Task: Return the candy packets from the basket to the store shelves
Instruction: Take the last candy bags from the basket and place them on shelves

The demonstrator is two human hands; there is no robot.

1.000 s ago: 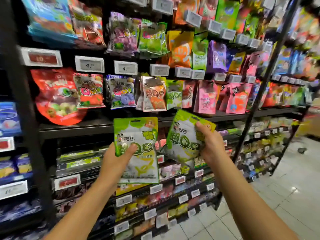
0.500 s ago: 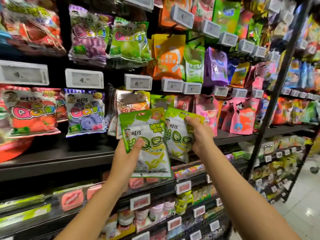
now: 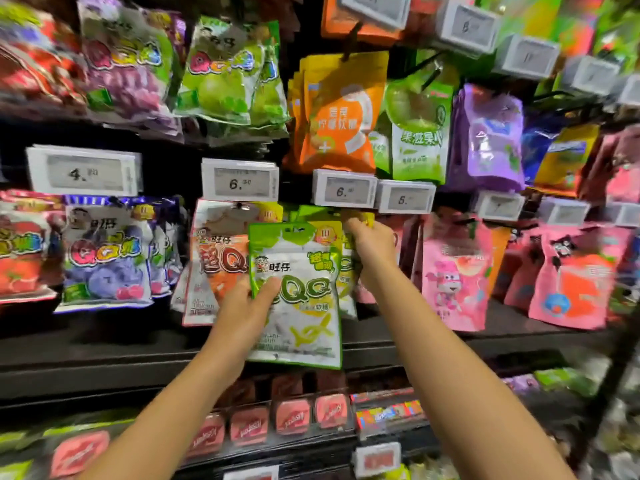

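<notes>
My left hand (image 3: 247,308) is closed on a green and white candy packet (image 3: 298,299), thumb pressed across its printed front and the other fingers hidden behind it. I hold it upright in front of the shelf, overlapping the orange packet (image 3: 218,258) that hangs just to its left. My right hand (image 3: 372,247) is raised higher, just under the price tag (image 3: 344,188) reading 6, and is pinched on the top edge of a second green packet (image 3: 346,268). That packet sits mostly behind the first one, in the row of matching green packets on the hook; the blur is heavy there, so I cannot tell whether its hole is on the peg. Pink packets (image 3: 453,275) hang just to the right of my right wrist. A blue grape packet (image 3: 104,258) hangs well to the left. Below my arms runs the dark shelf ledge (image 3: 104,362).
</notes>
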